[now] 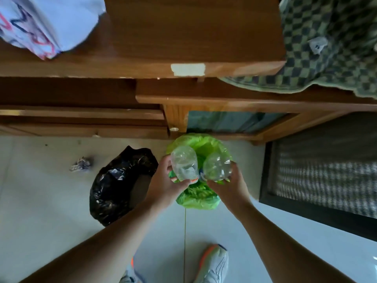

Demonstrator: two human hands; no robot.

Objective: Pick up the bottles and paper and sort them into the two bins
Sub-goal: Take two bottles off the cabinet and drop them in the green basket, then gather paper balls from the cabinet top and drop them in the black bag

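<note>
Both my hands hover over the bin lined with a bright green bag [195, 201] on the floor. My left hand [165, 184] grips a clear plastic bottle [183, 164] by its neck end, base pointing away from me. My right hand [228, 188] holds a second clear bottle [216, 167] the same way, right beside the first. To the left of the green bin stands a bin lined with a black bag [116, 180]. A crumpled ball of paper [80, 164] lies on the white floor farther left.
Wooden furniture [183, 48] with drawers rises just behind the bins. A checkered green cloth [330, 45] hangs at upper right, a white printed fabric [40, 25] at upper left. A dark-framed mesh panel [322, 172] stands to the right. My shoes [214, 264] are below.
</note>
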